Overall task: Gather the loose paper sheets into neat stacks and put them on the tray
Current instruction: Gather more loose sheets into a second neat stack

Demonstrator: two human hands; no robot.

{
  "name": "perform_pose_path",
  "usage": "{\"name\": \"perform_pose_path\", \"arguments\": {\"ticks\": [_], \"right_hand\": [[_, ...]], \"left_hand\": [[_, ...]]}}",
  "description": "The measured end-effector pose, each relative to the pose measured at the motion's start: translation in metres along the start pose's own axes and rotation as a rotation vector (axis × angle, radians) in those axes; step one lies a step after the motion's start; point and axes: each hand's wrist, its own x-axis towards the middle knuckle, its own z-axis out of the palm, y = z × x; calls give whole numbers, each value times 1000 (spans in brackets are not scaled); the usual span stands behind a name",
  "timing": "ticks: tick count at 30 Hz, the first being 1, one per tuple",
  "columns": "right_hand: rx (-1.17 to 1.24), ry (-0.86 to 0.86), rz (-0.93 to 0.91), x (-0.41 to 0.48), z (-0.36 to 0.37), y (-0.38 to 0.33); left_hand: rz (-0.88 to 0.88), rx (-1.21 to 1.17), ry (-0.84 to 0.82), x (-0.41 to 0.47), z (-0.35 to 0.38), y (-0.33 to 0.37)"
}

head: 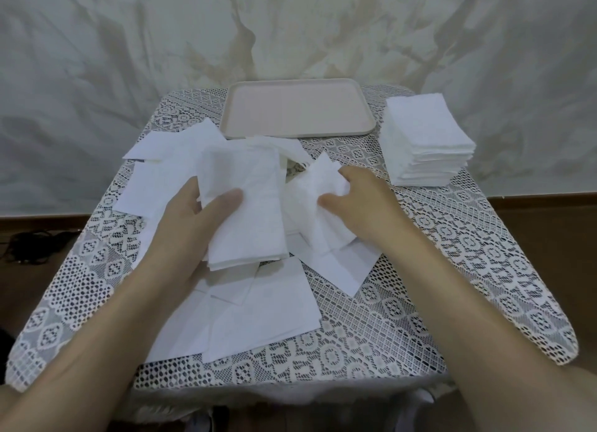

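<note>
At mid-table, the left hand (197,228) grips a small squared bundle (245,212) of paper, thumb on top and fingers underneath, held over the loose sheets (258,312). Just right of it, the right hand (361,199) has its fingers curled into a crumpled sheet (307,189), pinching it up from the scatter; I judge it is bound for the bundle. On the far side sits the tray (297,108) with nothing on it, so no stack has been delivered yet. Right of the tray, at the far right of the table (452,270), stands a tall, fairly tidy stack (423,141), touching neither tray nor hands; it looks like the gathered part of the job, waiting to be moved. The loose sheets lie overlapped at odd angles near the person, under the hands, and out to the left up toward the tray's near edge. By my reckoning the gathering is past its middle: one big stack is made and a second begun in the left hand, while a fair scatter is left to collect and square, and all the placing on the tray is yet to do.
</note>
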Motion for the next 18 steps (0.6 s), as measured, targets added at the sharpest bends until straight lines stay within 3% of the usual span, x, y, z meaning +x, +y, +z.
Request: {"name": "perform_pose_path", "arguments": {"ticks": [18], "right_hand": [[-182,-40,-28,-49,-28,28]], "left_hand": [[14,20,14,0,5,-1]]}}
